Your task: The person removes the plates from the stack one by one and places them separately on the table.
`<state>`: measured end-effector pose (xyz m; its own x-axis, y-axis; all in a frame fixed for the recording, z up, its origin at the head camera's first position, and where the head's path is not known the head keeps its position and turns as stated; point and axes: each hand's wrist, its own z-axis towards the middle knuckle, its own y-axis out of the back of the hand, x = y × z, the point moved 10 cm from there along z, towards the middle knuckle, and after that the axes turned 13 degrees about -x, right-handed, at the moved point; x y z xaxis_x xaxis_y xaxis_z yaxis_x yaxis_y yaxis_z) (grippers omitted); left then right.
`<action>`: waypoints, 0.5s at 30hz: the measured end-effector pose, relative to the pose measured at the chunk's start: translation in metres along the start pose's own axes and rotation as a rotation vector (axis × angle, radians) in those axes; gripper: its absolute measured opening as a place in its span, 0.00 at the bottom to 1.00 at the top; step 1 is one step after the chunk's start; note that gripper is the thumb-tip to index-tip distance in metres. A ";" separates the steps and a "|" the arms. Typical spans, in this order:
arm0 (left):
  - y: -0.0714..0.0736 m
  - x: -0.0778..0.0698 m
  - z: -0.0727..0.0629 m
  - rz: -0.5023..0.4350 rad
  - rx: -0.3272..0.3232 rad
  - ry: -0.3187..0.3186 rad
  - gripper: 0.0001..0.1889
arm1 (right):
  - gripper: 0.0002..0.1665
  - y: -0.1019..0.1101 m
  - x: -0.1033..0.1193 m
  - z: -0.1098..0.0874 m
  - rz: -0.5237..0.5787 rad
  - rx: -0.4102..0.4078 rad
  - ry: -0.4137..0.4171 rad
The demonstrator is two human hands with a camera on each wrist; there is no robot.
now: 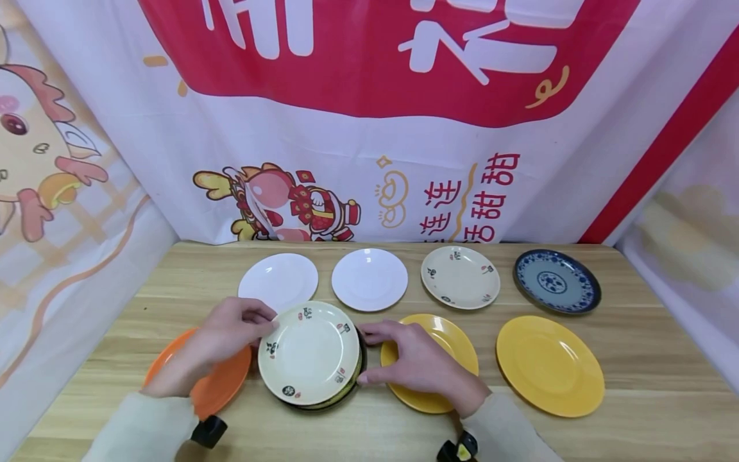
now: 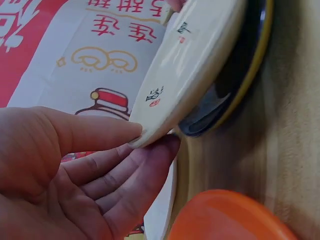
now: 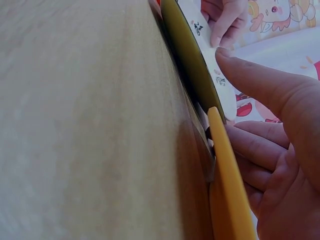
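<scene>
My left hand (image 1: 239, 327) pinches the left rim of a cream plate (image 1: 308, 353) with small dark and red markings, thumb on top and fingers beneath. In the left wrist view, that cream plate (image 2: 187, 55) tilts above a dark plate (image 2: 225, 90) with a yellow-brown edge. Most of the dark plate is hidden under it in the head view. On the other side, my right hand (image 1: 416, 359) is spread at the dark plate's right edge, over a yellow plate (image 1: 456, 340). The right wrist view shows the thumb and fingers (image 3: 260, 145) apart, close to the stacked rims.
Under my left forearm lies an orange plate (image 1: 222, 388). Along the back stand two white plates (image 1: 280, 279), another cream plate (image 1: 460, 277) and a blue patterned plate (image 1: 557, 282). A second yellow plate (image 1: 548, 366) is at right. Printed cloth (image 1: 358, 141) walls the wooden table.
</scene>
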<state>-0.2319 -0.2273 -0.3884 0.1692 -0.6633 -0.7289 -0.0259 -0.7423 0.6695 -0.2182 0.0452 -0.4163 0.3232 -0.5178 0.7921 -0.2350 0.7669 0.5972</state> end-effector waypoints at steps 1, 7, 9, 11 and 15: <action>0.001 0.002 0.000 -0.016 0.008 0.007 0.14 | 0.46 0.000 0.000 0.000 0.000 0.000 0.003; 0.010 0.016 0.004 -0.091 0.058 0.038 0.18 | 0.47 0.000 -0.001 0.001 0.005 -0.002 0.005; 0.012 0.022 0.006 -0.108 0.070 0.057 0.20 | 0.47 0.000 -0.001 0.001 0.011 0.000 0.002; 0.014 0.027 0.007 -0.115 0.082 0.071 0.21 | 0.47 0.000 -0.001 0.000 0.013 -0.001 -0.002; 0.018 0.034 0.008 -0.131 0.100 0.068 0.22 | 0.47 -0.001 -0.002 -0.001 0.014 0.004 -0.021</action>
<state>-0.2346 -0.2643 -0.4021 0.2441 -0.5546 -0.7955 -0.0962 -0.8301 0.5492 -0.2182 0.0458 -0.4184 0.3009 -0.5147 0.8029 -0.2431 0.7727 0.5864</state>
